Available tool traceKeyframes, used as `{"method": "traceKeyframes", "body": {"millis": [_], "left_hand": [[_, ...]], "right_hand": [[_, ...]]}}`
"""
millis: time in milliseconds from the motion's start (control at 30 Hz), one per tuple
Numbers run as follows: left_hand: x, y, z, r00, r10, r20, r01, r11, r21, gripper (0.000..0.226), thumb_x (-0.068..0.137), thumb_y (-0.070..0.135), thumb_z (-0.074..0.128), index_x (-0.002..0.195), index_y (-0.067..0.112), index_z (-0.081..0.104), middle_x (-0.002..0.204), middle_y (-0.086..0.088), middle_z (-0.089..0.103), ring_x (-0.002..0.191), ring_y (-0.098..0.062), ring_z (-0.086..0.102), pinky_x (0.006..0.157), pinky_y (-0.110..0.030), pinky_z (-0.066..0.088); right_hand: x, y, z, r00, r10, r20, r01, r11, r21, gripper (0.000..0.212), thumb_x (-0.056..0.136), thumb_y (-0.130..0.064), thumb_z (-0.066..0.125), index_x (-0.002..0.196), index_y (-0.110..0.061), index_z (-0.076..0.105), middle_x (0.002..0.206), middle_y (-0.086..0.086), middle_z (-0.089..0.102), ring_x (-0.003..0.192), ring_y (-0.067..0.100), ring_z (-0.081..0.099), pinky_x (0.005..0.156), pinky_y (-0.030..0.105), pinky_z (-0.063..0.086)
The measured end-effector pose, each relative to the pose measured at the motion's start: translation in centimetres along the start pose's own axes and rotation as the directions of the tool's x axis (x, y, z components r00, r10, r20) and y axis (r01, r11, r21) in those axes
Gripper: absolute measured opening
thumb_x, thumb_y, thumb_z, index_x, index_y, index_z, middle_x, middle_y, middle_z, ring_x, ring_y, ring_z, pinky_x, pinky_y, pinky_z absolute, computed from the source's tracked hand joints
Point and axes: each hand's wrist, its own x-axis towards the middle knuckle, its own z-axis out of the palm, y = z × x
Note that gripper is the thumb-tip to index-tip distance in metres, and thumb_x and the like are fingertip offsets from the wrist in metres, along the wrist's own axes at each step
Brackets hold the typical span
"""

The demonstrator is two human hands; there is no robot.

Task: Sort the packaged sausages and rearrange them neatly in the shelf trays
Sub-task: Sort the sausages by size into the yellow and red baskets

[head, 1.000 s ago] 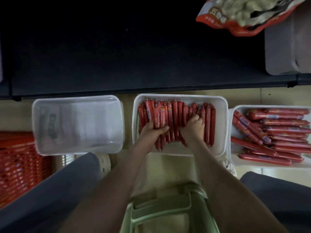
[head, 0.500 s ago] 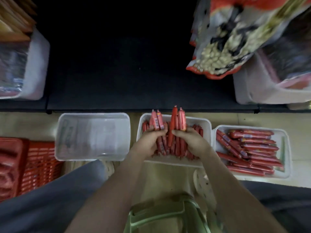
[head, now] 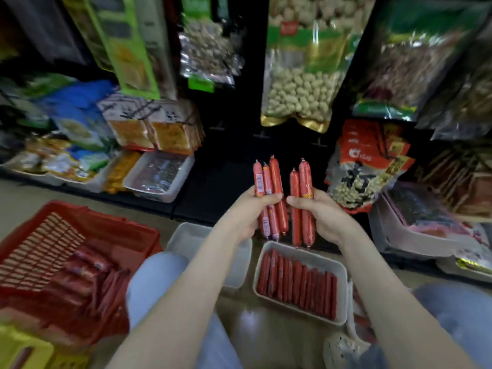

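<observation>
Above the tray point(head: 343, 286), my left hand point(head: 246, 211) grips three sausages point(head: 270, 198), my right hand point(head: 323, 213) two, upright for end alignment.

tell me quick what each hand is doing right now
Left hand: closed, gripping a bundle of red plastic-wrapped sausage sticks, held upright.
Right hand: closed, gripping a pair of red plastic-wrapped sausage sticks, held upright.

Shelf packets point(head: 207, 49) blurred, print unreadable. Red basket point(head: 80, 235) cut by left edge. White tray point(head: 186, 239) half behind left forearm point(head: 186, 288).
</observation>
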Motion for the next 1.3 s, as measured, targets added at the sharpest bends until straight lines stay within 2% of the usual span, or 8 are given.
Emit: {"method": "traceKeyframes", "body": {"millis": [100, 200, 300, 433, 700, 900, 1100, 1300], "left_hand": [[-4.1, 2.9, -2.5, 0.997, 0.073, -0.027, -0.073, 0.997, -0.015, 0.029, 0.091, 0.008, 0.061, 0.12, 0.013, 0.059, 0.109, -0.014, 0.069, 0.102, -0.03, 0.066, 0.088, -0.047, 0.054], [-8.0, 4.7, -5.3, 0.991, 0.114, -0.074, -0.117, 0.993, -0.034, 0.026, 0.093, 0.006, 0.058, 0.117, 0.015, 0.061, 0.105, -0.01, 0.07, 0.097, -0.026, 0.067, 0.08, -0.042, 0.055], [-11.4, 6.0, -8.2, 0.979, 0.144, -0.146, -0.155, 0.985, -0.07, 0.024, 0.093, 0.005, 0.057, 0.114, 0.017, 0.06, 0.099, -0.009, 0.069, 0.089, -0.023, 0.067, 0.072, -0.039, 0.054], [-14.1, 6.7, -11.5, 0.958, 0.16, -0.239, -0.185, 0.979, -0.088, 0.029, 0.094, 0.007, 0.057, 0.122, 0.014, 0.06, 0.107, -0.011, 0.07, 0.095, -0.025, 0.068, 0.073, -0.039, 0.055], [-14.2, 5.7, -17.4, 0.905, 0.157, -0.395, -0.217, 0.97, -0.111, 0.028, 0.092, 0.005, 0.058, 0.118, 0.016, 0.061, 0.104, -0.009, 0.071, 0.094, -0.024, 0.068, 0.079, -0.039, 0.056], [-11.9, 4.4, -22.2, 0.868, 0.101, -0.485, -0.211, 0.962, -0.176, 0.025, 0.09, 0.003, 0.062, 0.11, 0.018, 0.063, 0.097, -0.008, 0.073, 0.088, -0.022, 0.07, 0.072, -0.038, 0.058], [-9.9, 1.6, -26.2, 0.806, 0.111, -0.581, -0.224, 0.966, -0.127, 0.04, 0.078, 0.004, 0.075, 0.114, 0.016, 0.062, 0.105, -0.011, 0.071, 0.101, -0.029, 0.067, 0.091, -0.049, 0.053], [-10.6, -3.3, -31.4, 0.704, 0.045, -0.708, -0.313, 0.915, -0.253, 0.04, 0.081, -0.004, 0.068, 0.118, 0.009, 0.06, 0.105, -0.013, 0.07, 0.103, -0.03, 0.066, 0.091, -0.045, 0.053]], "right_hand": [[-1.4, -3.1, 4.7, 0.995, -0.078, 0.055, 0.078, 0.997, 0.009, 0.024, 0.088, -0.006, 0.061, 0.111, -0.001, 0.062, 0.1, 0.013, 0.072, 0.091, 0.023, 0.071, 0.068, 0.025, 0.056], [-1.9, -4.6, 9.4, 0.992, -0.106, 0.07, 0.104, 0.994, 0.028, 0.017, 0.089, -0.009, 0.062, 0.105, -0.004, 0.064, 0.098, 0.013, 0.072, 0.089, 0.023, 0.071, 0.071, 0.031, 0.057], [-1.6, -5.3, 13.8, 0.992, -0.09, 0.09, 0.085, 0.994, 0.064, 0.028, 0.092, -0.011, 0.061, 0.116, 0.002, 0.059, 0.107, 0.02, 0.069, 0.093, 0.029, 0.07, 0.073, 0.037, 0.058], [-0.7, -5.8, 18.7, 0.971, -0.075, 0.225, 0.057, 0.995, 0.088, 0.023, 0.093, -0.008, 0.057, 0.115, -0.003, 0.062, 0.101, 0.014, 0.072, 0.092, 0.025, 0.071, 0.069, 0.033, 0.059], [5.6, -4.4, 24.4, 0.938, 0.053, 0.342, -0.096, 0.989, 0.11, 0.026, 0.092, -0.006, 0.058, 0.116, 0.003, 0.062, 0.107, 0.021, 0.069, 0.094, 0.029, 0.07, 0.078, 0.04, 0.059], [10.4, -2.3, 27.7, 0.911, 0.15, 0.385, -0.219, 0.965, 0.141, 0.026, 0.091, -0.004, 0.057, 0.117, 0.003, 0.061, 0.102, 0.02, 0.069, 0.086, 0.027, 0.071, 0.074, 0.039, 0.06], [14.0, 2.0, 32.1, 0.901, 0.232, 0.367, -0.301, 0.943, 0.142, 0.031, 0.093, -0.008, 0.057, 0.123, 0.001, 0.057, 0.107, 0.023, 0.068, 0.09, 0.028, 0.07, 0.076, 0.039, 0.059], [16.1, 6.9, 36.9, 0.795, 0.309, 0.523, -0.39, 0.92, 0.049, 0.026, 0.095, -0.01, 0.053, 0.118, -0.001, 0.062, 0.108, 0.02, 0.069, 0.098, 0.027, 0.069, 0.082, 0.035, 0.058]]}}
